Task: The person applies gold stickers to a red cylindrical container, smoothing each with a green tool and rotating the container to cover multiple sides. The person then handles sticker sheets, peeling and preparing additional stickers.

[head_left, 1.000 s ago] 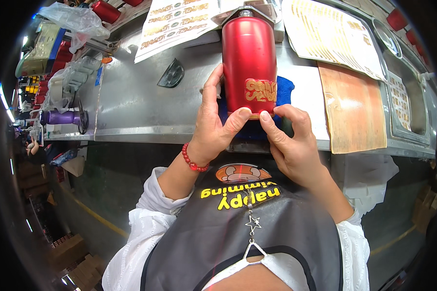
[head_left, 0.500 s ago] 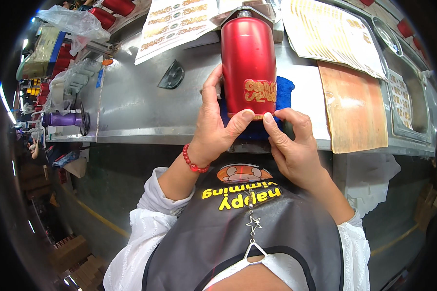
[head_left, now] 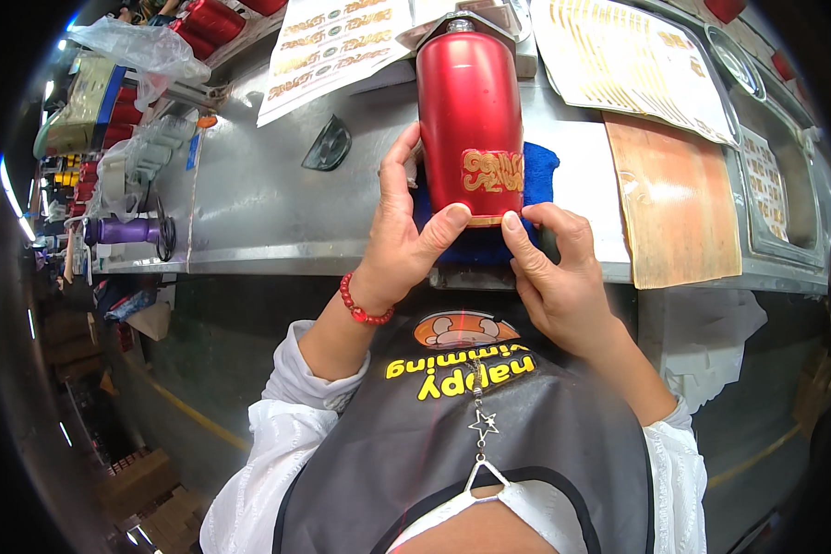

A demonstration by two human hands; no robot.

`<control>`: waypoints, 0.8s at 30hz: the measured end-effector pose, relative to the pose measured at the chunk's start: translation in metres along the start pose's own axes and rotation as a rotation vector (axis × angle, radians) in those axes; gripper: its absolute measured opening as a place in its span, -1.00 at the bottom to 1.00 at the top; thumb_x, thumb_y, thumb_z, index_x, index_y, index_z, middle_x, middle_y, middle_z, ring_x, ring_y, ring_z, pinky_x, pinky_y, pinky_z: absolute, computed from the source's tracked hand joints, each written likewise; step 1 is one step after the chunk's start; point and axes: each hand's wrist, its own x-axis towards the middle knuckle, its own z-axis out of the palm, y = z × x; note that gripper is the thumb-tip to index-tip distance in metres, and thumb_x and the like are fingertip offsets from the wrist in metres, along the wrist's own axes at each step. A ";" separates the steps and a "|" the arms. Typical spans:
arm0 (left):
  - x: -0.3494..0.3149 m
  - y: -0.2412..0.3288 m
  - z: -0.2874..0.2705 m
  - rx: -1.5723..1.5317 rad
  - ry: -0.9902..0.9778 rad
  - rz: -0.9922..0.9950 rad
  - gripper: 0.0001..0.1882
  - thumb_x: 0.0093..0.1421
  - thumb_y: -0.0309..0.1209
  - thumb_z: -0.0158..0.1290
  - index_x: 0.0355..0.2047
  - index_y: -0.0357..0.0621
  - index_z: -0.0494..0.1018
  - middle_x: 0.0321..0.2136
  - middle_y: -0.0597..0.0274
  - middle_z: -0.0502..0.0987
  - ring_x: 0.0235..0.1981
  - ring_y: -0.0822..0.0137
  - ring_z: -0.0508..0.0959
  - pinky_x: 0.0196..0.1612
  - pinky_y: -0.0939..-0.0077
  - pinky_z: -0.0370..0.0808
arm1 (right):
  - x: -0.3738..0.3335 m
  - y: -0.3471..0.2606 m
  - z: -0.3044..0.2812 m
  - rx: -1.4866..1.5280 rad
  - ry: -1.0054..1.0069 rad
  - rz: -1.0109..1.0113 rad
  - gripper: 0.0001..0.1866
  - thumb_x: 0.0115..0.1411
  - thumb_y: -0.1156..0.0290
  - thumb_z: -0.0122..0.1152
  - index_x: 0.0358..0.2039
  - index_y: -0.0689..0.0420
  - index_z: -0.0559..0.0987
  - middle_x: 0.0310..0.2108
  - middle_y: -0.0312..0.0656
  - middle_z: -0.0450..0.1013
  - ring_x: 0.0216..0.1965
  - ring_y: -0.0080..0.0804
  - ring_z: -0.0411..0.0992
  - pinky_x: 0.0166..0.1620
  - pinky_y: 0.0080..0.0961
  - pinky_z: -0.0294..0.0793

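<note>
We grasp the base end of a red bottle [head_left: 469, 102] with left grip [head_left: 397, 242] and right grip [head_left: 563, 272], over a blue cloth [head_left: 541, 174] by the near edge of the tabletop [head_left: 258, 203].

The bottle [head_left: 466, 106] was a deep metallic red with a satin sheen, round-bodied and smooth, its shoulders narrowing to a short silver neck [head_left: 460, 26]. It lay lengthwise above the bench [head_left: 249, 198], the neck toward the far edge and the base just inside the near edge, well apart from the right near corner. A gold sticker [head_left: 492, 172] of curling, ornate shapes sat low on the upward side, close to the base and reaching the right flank. A thin tan-gold band [head_left: 489, 222] showed at the bottom rim.
</note>
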 end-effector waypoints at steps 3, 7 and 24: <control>-0.001 0.000 0.002 0.043 0.012 -0.004 -0.06 0.28 -0.23 0.22 0.41 -0.35 -0.14 0.33 -0.10 0.11 0.36 0.13 0.15 0.41 0.22 0.06 | 0.001 -0.001 0.001 0.000 0.000 0.002 -0.29 -0.02 0.73 0.29 0.22 0.07 0.52 0.07 -0.05 0.31 0.08 -0.08 0.31 0.12 -0.29 0.37; -0.001 0.001 0.009 0.087 0.033 0.023 -0.03 0.27 -0.21 0.24 0.41 -0.34 -0.15 0.31 -0.11 0.11 0.34 0.13 0.18 0.39 0.22 0.12 | 0.004 -0.003 0.000 -0.031 0.041 -0.025 -0.24 -0.12 0.76 0.24 0.20 0.10 0.53 -0.01 -0.03 0.34 -0.02 -0.07 0.39 0.03 -0.22 0.45; -0.004 -0.001 0.003 0.108 -0.013 0.006 -0.04 0.31 -0.22 0.19 0.42 -0.36 -0.20 0.33 -0.14 0.11 0.37 0.10 0.17 0.39 0.23 0.12 | 0.002 -0.002 0.001 -0.020 0.041 -0.033 -0.22 -0.13 0.77 0.23 0.22 0.09 0.51 0.03 -0.04 0.34 0.01 -0.07 0.38 0.06 -0.22 0.45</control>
